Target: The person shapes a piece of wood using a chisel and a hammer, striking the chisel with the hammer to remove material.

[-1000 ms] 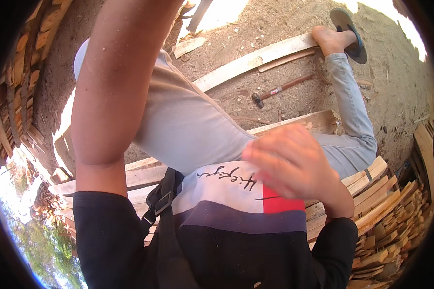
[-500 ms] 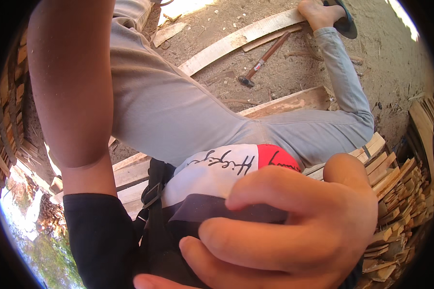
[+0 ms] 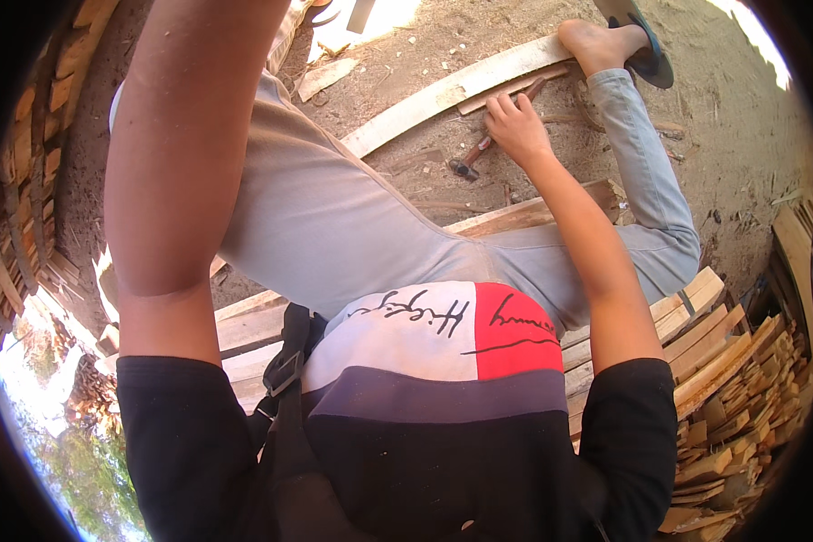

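Down on the dirt lies a hammer (image 3: 465,169), its dark head toward me and its reddish handle slanting up to the right. My right hand (image 3: 518,131) covers the middle of that handle, its fingers bent over it; the palm side is hidden. My left arm rises past the top edge, so the left hand is out of view. Just beyond the hammer, a long pale board (image 3: 452,88) runs across the ground. A thin wood strip (image 3: 506,93) lies along it, close to my right fingertips.
My bare foot (image 3: 601,47) rests at the board's right end, beside a dark sandal (image 3: 650,63). Planks (image 3: 524,212) lie beneath my legs. Cut wood pieces (image 3: 741,425) are piled at the right. A flat dark piece (image 3: 360,15) shows at the top.
My right hand has gone from close in front of the camera out to the hammer on the ground. My left arm has shifted a little to the right.
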Demonstrator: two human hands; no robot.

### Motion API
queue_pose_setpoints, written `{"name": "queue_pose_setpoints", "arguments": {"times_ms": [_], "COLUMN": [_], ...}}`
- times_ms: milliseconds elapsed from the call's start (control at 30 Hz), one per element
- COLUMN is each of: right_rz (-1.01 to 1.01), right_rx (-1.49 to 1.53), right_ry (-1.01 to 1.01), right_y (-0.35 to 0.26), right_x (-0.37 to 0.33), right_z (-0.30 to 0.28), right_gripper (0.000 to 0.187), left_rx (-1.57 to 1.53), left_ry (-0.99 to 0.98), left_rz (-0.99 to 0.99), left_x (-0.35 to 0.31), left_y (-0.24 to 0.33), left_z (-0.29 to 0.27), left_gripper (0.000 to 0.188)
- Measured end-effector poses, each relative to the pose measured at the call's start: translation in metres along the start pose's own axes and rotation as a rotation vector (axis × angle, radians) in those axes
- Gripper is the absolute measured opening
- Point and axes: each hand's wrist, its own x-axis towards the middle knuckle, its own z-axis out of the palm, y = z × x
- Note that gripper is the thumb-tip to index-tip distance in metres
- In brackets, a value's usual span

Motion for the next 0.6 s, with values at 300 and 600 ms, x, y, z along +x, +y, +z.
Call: {"name": "queue_pose_setpoints", "arguments": {"times_ms": [300, 600], "right_rz": [0.492, 1.251], "right_rx": [0.481, 1.776], "right_ry": [-0.355, 0.485], "right_y": [0.039, 0.091], "right_x": [-0.061, -0.097], "right_z": [-0.066, -0.083], "right_gripper": [0.011, 0.033], "left_rx": [-0.144, -0.406], "left_ry": [-0.144, -0.450], "left_rz": [-0.368, -0.466], "left_x": [0.033, 0.069], "left_y": [-0.173, -0.208], "left_z": [0.075, 0.154], "left_gripper": [0.045, 0.052]}}
